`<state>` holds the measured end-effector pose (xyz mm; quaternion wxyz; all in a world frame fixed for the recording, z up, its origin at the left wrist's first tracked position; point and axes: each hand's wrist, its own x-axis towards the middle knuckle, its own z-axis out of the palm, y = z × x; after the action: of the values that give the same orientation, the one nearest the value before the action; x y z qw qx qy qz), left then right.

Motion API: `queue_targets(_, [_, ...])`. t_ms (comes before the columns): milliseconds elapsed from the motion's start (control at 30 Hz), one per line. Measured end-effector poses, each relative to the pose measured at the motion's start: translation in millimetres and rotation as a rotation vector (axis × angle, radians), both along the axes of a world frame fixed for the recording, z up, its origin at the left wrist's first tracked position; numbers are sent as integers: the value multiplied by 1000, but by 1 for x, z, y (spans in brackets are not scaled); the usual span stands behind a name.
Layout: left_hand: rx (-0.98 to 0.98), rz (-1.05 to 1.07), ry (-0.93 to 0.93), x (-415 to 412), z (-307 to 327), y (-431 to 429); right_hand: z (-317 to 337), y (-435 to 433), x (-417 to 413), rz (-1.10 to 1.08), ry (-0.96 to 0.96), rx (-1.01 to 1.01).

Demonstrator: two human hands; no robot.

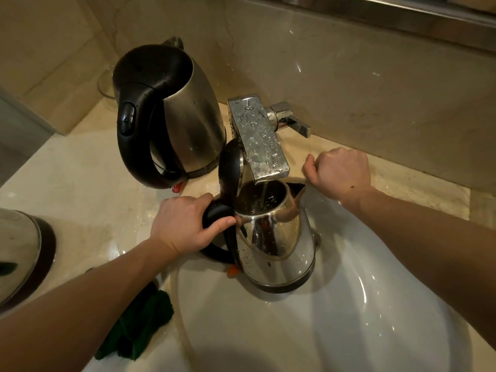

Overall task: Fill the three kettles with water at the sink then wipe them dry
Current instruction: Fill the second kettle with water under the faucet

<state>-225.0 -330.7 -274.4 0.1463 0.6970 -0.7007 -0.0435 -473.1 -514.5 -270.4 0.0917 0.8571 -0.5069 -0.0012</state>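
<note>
Left hand (185,224) wraps its fingers round the black handle of 1 kettle (279,237) in the sink (349,318), lid up, with a thin stream from the tap (257,138) running in. Right hand (341,173) is balled into a fist on the counter (80,170) beside the tap, holding nothing. 2 more kettles sit on the counter at left, the second kettle (188,111) and the third kettle (18,251).

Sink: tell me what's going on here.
A person's left grip holds the open kettle by its handle at the sink, under the tap, which trickles water into it. The right grip rests curled on the counter, empty. A second kettle stands behind; a green cloth lies nearby.
</note>
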Motion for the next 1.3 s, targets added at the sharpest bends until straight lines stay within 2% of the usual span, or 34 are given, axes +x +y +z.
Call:
queue_targets(700, [55,15,8,0,0,0,2,1,1,-4,2,28])
queue_targets(1300, [23,9,5,-1,1,0,2,1,0,-6,8,25])
